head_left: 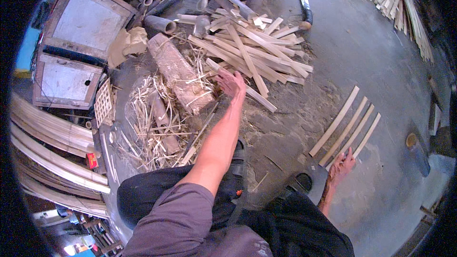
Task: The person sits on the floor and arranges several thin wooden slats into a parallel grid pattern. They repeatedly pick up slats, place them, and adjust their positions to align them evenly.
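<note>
My left hand (231, 83) is over the near edge of a heap of pale bamboo strips (266, 57). Its fingers look loosely spread. One bamboo strip (261, 99) runs beneath it, partly hidden; whether the fingers touch that strip is unclear. Down at the right, my right hand (341, 165) has its fingers stretched out at the near ends of several strips laid side by side on the floor, among them a wide one (334, 121) and a short one (367, 135). Its fingertips are close to the strip ends, partly covering them.
A rough wooden block (178, 71) lies left of the heap amid curly shavings (143, 109). Bamboo tubes (162, 24) are piled behind. A knife-like tool with a dark handle (304, 7) rests beyond the heap. More strips (395, 0) fan out far right; long slats (57, 147) stand left.
</note>
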Demonstrator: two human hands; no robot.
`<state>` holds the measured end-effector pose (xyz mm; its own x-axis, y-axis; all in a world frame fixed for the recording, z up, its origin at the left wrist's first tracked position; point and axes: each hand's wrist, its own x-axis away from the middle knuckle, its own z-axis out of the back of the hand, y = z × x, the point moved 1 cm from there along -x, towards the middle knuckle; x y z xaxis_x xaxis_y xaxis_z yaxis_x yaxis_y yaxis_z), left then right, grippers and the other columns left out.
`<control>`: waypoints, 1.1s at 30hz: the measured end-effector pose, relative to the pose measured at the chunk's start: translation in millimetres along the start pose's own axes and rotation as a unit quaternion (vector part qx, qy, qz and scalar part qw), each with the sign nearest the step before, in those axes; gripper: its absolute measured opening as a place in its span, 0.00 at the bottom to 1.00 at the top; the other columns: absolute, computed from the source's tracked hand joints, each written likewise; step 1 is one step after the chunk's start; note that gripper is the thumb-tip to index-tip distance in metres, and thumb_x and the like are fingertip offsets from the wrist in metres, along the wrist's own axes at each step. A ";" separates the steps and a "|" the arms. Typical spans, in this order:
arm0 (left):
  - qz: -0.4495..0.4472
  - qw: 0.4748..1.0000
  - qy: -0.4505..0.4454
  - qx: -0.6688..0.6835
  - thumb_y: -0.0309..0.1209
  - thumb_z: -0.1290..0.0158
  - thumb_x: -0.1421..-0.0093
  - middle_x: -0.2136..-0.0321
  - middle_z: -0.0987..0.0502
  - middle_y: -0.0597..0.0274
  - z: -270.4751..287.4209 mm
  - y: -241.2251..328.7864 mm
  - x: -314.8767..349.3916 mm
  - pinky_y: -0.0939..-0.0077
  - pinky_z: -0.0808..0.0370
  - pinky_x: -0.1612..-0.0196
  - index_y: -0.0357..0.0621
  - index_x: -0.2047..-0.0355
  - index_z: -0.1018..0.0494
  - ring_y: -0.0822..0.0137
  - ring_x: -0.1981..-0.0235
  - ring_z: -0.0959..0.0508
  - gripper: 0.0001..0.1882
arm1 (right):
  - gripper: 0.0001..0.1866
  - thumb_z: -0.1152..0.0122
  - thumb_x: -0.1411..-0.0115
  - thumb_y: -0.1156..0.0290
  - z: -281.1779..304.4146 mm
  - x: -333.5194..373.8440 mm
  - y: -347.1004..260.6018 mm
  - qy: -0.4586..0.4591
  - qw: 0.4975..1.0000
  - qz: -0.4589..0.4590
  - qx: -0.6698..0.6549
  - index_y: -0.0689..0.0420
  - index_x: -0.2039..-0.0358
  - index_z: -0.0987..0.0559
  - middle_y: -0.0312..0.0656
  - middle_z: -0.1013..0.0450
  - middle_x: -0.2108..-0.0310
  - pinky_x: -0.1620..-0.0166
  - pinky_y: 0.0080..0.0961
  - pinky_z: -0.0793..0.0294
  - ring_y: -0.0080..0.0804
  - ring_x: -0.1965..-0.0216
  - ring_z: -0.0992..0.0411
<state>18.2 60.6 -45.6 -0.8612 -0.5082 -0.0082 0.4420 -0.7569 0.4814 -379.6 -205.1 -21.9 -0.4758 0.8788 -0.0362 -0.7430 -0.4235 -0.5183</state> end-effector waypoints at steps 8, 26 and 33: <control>-0.162 0.987 0.009 0.003 0.45 0.45 0.44 0.39 0.40 0.38 11.7 19.1 17.6 0.44 0.44 0.37 0.44 0.34 0.47 0.43 0.38 0.38 0.41 | 0.23 0.48 0.35 0.67 -5.0 -2.2 15.0 0.014 0.998 0.008 -0.066 0.57 0.41 0.31 0.46 0.37 0.60 0.60 0.33 0.32 0.36 0.65 0.35; -0.102 0.976 -0.020 0.193 0.21 0.49 0.44 0.47 0.34 0.34 -34.3 10.2 -2.2 0.60 0.33 0.42 0.31 0.40 0.48 0.47 0.45 0.30 0.32 | 0.22 0.48 0.34 0.66 -14.2 2.4 9.5 -0.035 0.995 -0.006 -0.092 0.60 0.42 0.30 0.49 0.36 0.56 0.59 0.33 0.30 0.39 0.61 0.34; 0.043 0.973 -0.049 0.224 0.21 0.49 0.46 0.57 0.26 0.36 -25.5 17.0 -14.7 0.56 0.26 0.51 0.36 0.49 0.39 0.43 0.55 0.23 0.23 | 0.22 0.48 0.34 0.66 -16.0 -1.7 11.9 -0.025 0.995 0.028 -0.089 0.59 0.42 0.30 0.48 0.35 0.57 0.59 0.32 0.29 0.39 0.62 0.33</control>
<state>44.7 44.7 -59.7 -0.8555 -0.5034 0.1210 0.3783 -0.4482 0.8100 -380.1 -208.1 -41.6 -0.5404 0.8409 -0.0289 -0.6220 -0.4224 -0.6594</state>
